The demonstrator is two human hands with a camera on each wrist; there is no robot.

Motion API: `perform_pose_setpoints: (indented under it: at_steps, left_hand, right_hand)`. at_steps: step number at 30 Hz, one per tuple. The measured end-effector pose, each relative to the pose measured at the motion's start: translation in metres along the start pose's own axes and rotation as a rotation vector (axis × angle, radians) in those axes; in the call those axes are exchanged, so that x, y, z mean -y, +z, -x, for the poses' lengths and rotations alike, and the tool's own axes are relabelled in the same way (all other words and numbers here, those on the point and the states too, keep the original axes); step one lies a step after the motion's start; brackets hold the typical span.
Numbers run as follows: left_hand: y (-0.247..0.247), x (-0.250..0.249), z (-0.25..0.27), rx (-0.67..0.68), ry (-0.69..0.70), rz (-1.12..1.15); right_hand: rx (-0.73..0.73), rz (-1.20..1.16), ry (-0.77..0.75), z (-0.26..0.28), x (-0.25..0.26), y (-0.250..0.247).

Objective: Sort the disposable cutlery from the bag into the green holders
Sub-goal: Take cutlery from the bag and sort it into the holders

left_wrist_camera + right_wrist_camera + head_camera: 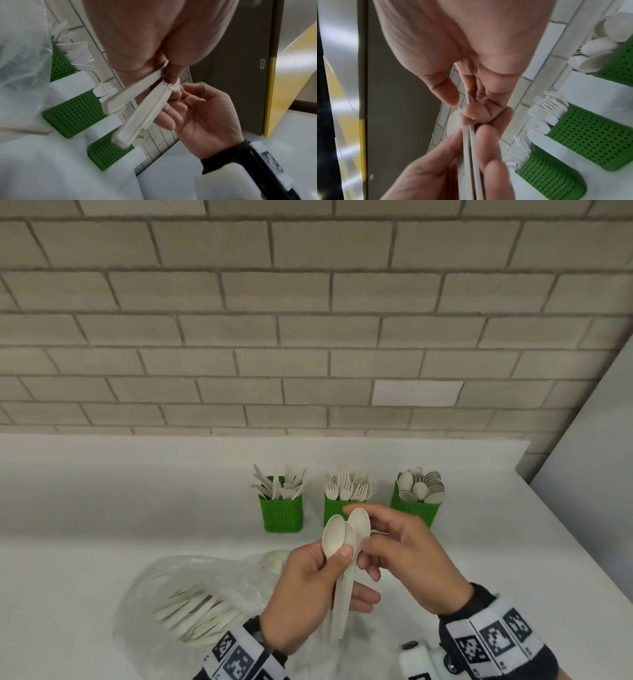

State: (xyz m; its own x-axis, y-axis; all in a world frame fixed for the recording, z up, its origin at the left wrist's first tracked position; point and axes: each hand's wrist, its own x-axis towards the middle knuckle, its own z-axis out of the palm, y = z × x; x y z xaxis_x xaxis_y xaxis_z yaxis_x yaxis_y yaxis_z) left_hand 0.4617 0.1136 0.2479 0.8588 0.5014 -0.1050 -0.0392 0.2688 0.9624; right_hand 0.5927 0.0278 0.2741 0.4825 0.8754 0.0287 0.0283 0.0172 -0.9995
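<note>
Above the counter, my left hand (351,575) grips a small bunch of beige spoons (337,537) by their handles, bowls up and thumb on the front bowl. From the right, my right hand (368,537) pinches the rear spoon (359,522) at its bowl and neck. The left wrist view shows the spoon handles (142,112) splayed below my palm and the right hand's fingers (175,94) at the necks. Three green holders stand at the back: knives (281,515), forks (334,513), spoons (416,510). A clear plastic bag (191,594) lies at front left with cutlery inside.
The white counter (120,508) runs to a brick wall (308,337). Its right edge (565,542) slants toward me, with a grey panel beyond. A small white device (416,659) sits near my right wrist. The holders stand close together in one row.
</note>
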Motion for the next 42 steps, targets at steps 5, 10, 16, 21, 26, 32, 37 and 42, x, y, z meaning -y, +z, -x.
perform_pose_setpoints:
  at_steps: [5,10,16,21,26,32,37,42]
  left_hand:
    - [0.001,0.002,-0.002,0.062,-0.093,0.004]
    - [0.007,0.010,-0.003,0.116,-0.108,-0.047]
    - [0.005,0.016,-0.007,0.212,-0.062,-0.210]
    - [0.006,0.027,-0.018,0.292,-0.038,-0.379]
    - [0.017,0.022,-0.019,0.379,-0.119,-0.330]
    - [0.016,0.022,-0.017,0.415,-0.195,-0.098]
    - [0.025,0.024,-0.011,0.310,-0.207,0.020]
    - [0.026,0.033,-0.011,0.272,-0.112,-0.066]
  right_hand:
    - [0.003,0.230,-0.039,0.003,-0.008,-0.003]
    - [-0.062,0.409,-0.066,0.003,-0.018,-0.002]
    - [0.095,0.360,-0.101,0.014,-0.015,-0.009]
    - [0.230,0.728,-0.179,0.022,-0.007,-0.020]
    - [0.158,0.680,-0.202,0.024,-0.008,-0.021]
    - [0.091,0.348,-0.234,0.018,-0.009,-0.040]
    - [0.180,0.343,-0.173,0.019,-0.013,-0.047]
    - [0.272,0.435,-0.112,0.021,-0.007,-0.055]
